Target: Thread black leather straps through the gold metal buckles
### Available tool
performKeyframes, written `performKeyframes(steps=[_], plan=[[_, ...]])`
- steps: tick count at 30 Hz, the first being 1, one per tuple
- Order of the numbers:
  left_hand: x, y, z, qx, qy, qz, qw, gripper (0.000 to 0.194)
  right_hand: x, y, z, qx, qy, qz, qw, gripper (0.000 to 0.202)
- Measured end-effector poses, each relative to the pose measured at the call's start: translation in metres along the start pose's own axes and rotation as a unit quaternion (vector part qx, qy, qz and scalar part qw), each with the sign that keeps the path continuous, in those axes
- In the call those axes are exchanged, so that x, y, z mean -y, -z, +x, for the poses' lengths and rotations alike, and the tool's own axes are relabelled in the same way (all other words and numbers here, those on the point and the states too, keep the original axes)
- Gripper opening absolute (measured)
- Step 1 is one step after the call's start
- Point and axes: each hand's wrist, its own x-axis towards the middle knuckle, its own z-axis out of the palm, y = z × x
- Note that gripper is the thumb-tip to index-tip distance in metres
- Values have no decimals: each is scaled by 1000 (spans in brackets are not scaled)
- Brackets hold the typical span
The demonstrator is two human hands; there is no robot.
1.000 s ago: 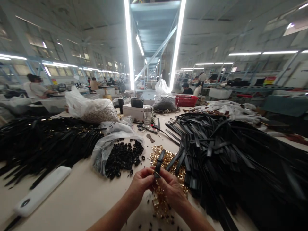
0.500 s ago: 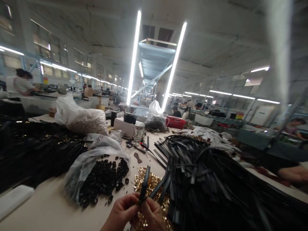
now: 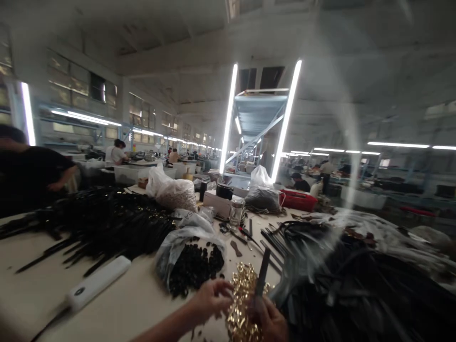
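A black strap (image 3: 262,270) stands up from my right hand (image 3: 269,316), whose fingers are closed round its lower part. My left hand (image 3: 213,298) is off the strap, its fingers apart and slightly curled at the left edge of a pile of gold buckles (image 3: 240,308). Nothing shows in the left hand. Small black loops (image 3: 194,266) spill from a clear plastic bag (image 3: 164,256) beyond the left hand. A large heap of black straps (image 3: 335,289) lies right of my right hand.
More black straps (image 3: 117,218) and a white device with a cord (image 3: 99,282) lie left. Farther back are a glass jar (image 3: 236,213), a red box (image 3: 298,200) and filled plastic bags (image 3: 262,192). A person in black (image 3: 32,166) is at the far left.
The hands were together on the strap; now the left hand has let go and opened away to the left, while the right still holds it. The view has swung left.
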Motion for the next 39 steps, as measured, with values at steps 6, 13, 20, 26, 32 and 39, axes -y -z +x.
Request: performKeyframes(steps=[6, 13, 20, 26, 32, 39], plan=[[-72, 46, 1, 46, -15, 143, 989, 40, -13, 3, -1, -23, 52, -74, 996, 43], [-52, 76, 2, 4, -33, 372, 928, 19, -7, 5, 0, -7, 89, -105, 990, 38], [-12, 44, -4, -4, -55, 396, 917, 16, -2, 6, -6, 41, 114, -193, 974, 38], [-8, 30, -9, 18, -86, 442, 893, 13, 4, 5, -7, 42, 123, -234, 964, 37], [-4, 27, -6, 14, -62, 505, 861, 9, -1, 4, -11, 50, 116, -229, 965, 36], [7, 23, -1, -8, -50, 488, 871, 16, -13, -1, -14, 66, 90, -255, 961, 42]])
